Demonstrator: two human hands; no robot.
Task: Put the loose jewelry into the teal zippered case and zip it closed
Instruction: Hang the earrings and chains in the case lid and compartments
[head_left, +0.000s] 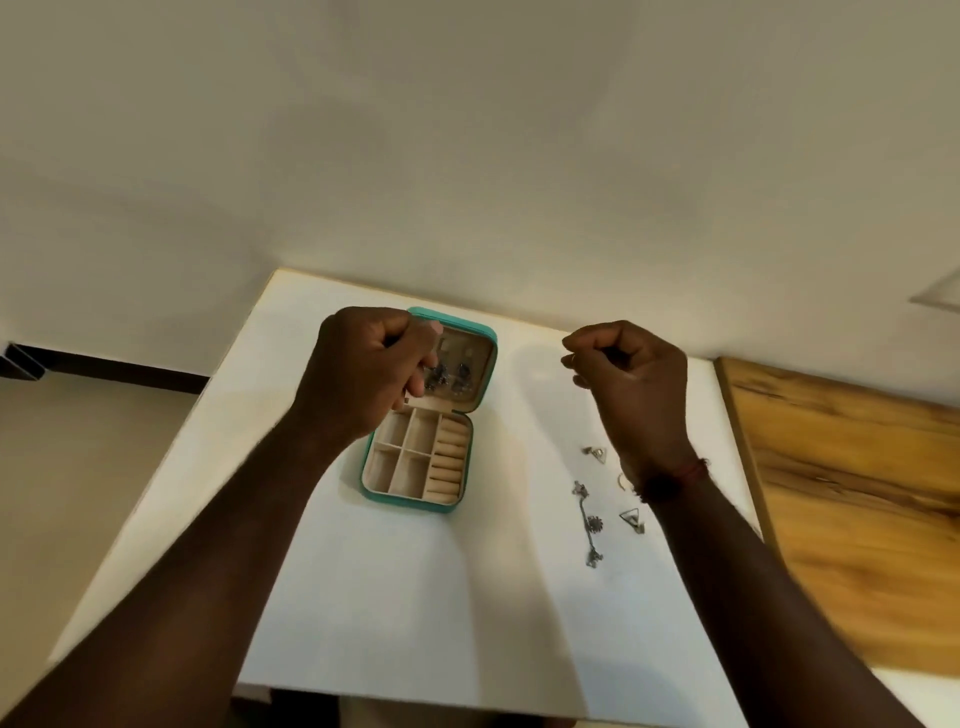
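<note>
Lying nearest, toward the right edge of the surface (415, 597), is a silver charm chain (591, 525), with a triangular earring (630, 518) just beside it. Farther on sit a small curved piece (622, 481), partly hidden by the right wrist, and a second triangular earring (597, 453). The teal case (410, 501) stands open mid-surface, with dark earrings (449, 375) hung in its raised lid (480, 364). The left grip (369, 369) curls at those earrings; whether it holds one I cannot tell. Near the far edge, the right grip (628, 384) pinches a small ring (570, 358).
</note>
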